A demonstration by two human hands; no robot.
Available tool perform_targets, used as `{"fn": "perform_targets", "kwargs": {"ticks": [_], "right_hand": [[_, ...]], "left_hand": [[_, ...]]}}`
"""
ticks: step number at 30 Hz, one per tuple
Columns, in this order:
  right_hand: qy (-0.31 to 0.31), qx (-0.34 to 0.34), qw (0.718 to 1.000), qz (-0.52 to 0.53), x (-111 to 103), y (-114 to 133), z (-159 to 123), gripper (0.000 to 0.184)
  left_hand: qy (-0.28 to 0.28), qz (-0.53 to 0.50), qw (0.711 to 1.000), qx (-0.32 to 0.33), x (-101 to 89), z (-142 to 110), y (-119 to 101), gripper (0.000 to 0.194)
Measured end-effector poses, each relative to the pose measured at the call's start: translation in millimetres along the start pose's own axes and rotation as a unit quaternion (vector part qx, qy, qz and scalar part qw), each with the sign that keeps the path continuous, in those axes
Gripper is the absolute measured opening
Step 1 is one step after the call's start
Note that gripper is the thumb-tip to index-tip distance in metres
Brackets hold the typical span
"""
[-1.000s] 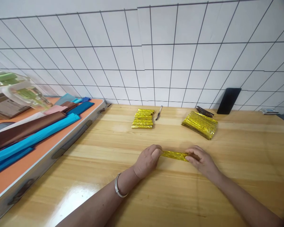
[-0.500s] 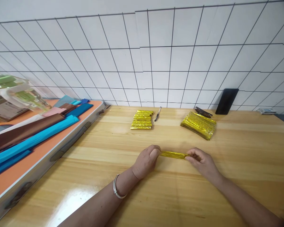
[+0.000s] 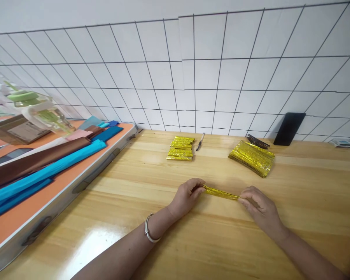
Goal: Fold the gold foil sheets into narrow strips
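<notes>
A narrow folded strip of shiny gold foil (image 3: 221,193) stretches between my two hands, low over the wooden table (image 3: 210,241). My left hand (image 3: 188,198) pinches its left end between thumb and fingers. At the right end, my right hand (image 3: 261,210) grips the tip the same way. Beyond my left hand lies a row of several narrow gold foil strips (image 3: 180,149). A stack of wider gold foil pieces (image 3: 252,157) rests farther back, beyond my right hand.
A pen (image 3: 200,142) lies beside the row of strips. Behind the stack sits a dark clip-like object (image 3: 258,142); a black phone-like slab (image 3: 289,129) leans on the tiled wall. On the left, an orange-topped surface (image 3: 76,171) holds coloured rolls (image 3: 67,165), a cardboard box (image 3: 19,130) and a green-lidded bottle (image 3: 42,109).
The foil strip looks narrower than a second ago and now slopes down to the right. My right hand has shifted rightward and slightly lower; the left hand's fingers have loosened into a pinch.
</notes>
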State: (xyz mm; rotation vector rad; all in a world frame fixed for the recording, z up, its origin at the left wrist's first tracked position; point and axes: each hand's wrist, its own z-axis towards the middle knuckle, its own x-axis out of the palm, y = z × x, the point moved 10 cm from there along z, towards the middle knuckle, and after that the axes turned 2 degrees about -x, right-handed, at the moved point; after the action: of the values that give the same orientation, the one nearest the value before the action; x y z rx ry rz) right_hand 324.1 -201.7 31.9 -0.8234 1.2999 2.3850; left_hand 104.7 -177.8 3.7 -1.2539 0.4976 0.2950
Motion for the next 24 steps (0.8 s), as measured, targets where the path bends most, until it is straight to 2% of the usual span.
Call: {"fn": "perform_targets", "kwargs": {"ticks": [9,18,24], "right_hand": [[-0.024,0.061,0.998,0.002,-1,-11,0,0.010],[-0.013,0.031,0.999,-0.007,3,-4,1,0.008],[0.020,0.047,0.998,-0.038,7,-8,1,0.011]], "left_hand": [[-0.003,0.038,0.997,0.062,-1.0,-3,-16,0.016],[-0.008,0.059,0.994,0.093,-5.2,-5,-31,0.014],[0.003,-0.021,0.995,0.093,-1.5,-7,-28,0.019]]}}
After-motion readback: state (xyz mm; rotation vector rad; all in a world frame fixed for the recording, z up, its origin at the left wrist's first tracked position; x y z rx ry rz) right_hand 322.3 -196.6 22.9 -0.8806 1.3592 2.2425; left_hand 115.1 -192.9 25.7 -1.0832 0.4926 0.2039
